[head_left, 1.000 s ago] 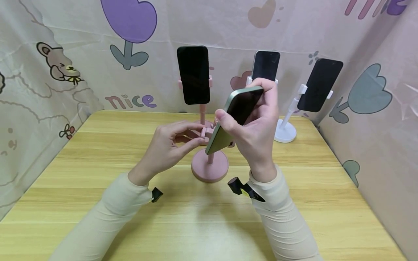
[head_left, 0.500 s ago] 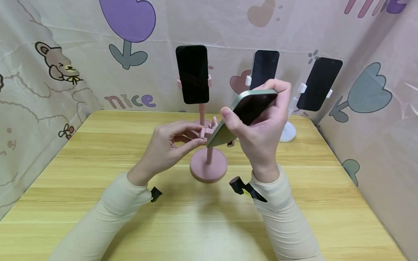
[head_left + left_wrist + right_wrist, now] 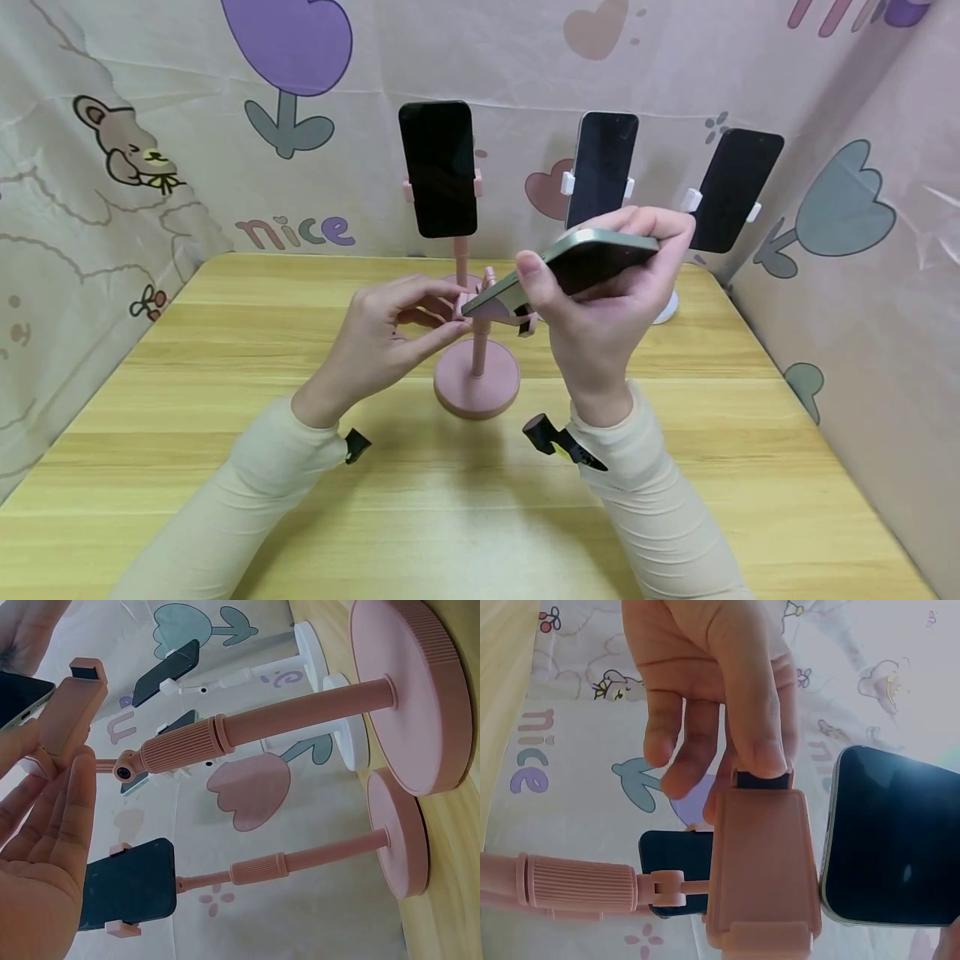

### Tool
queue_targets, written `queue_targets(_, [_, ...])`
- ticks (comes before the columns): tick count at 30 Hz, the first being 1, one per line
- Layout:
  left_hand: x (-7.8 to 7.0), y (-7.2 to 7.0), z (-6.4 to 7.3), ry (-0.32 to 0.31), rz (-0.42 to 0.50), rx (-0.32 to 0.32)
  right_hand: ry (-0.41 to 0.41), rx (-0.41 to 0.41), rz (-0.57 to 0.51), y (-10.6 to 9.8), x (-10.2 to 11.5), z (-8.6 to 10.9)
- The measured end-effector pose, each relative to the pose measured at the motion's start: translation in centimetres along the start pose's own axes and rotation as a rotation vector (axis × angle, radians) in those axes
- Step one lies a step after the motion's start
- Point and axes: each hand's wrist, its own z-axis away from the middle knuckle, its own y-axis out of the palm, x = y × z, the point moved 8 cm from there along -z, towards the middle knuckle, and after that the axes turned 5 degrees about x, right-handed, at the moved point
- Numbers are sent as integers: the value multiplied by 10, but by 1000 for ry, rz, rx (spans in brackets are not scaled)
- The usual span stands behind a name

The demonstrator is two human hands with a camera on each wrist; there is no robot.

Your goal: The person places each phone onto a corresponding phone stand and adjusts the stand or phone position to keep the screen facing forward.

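Observation:
My left hand [image 3: 378, 337] pinches the left end of the clamp [image 3: 761, 859] on the nearer pink phone stand [image 3: 477, 379], thumb on one side and fingers on the other. The stand's round base rests on the table. In my right hand [image 3: 611, 325] is a phone with a pale green frame [image 3: 600, 260], gripped by its edges, dark screen tilted upward. Its lower left corner overlaps the clamp in the head view. Seen from the right wrist, the phone stands just beside the clamp's back plate, and a dark pad shows under my left thumb.
Behind is another pink stand holding a dark phone [image 3: 438, 171]. At the back right, two white stands hold a second phone [image 3: 603, 167] and a third phone [image 3: 738, 192]. A printed cloth [image 3: 480, 50] encloses the wooden table [image 3: 420, 517] at the back and sides.
The phone in my right hand has tipped to a flatter angle, its top swinging right and down while its lower corner came up toward the clamp. My left hand keeps its pinch on the clamp.

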Motion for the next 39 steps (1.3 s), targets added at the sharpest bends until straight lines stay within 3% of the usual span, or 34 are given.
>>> queue_targets(14, [-4,1,-2,40,-31,-20,-27,-63,-20,-7,5,3])
queue_targets(25, [-4,0,-2,55,-34,-27,-41,-58,4,-7,6,9])
queue_targets(39, [-6,3,-4,111,-10,-19,-216,-98,65,-9,7,21])
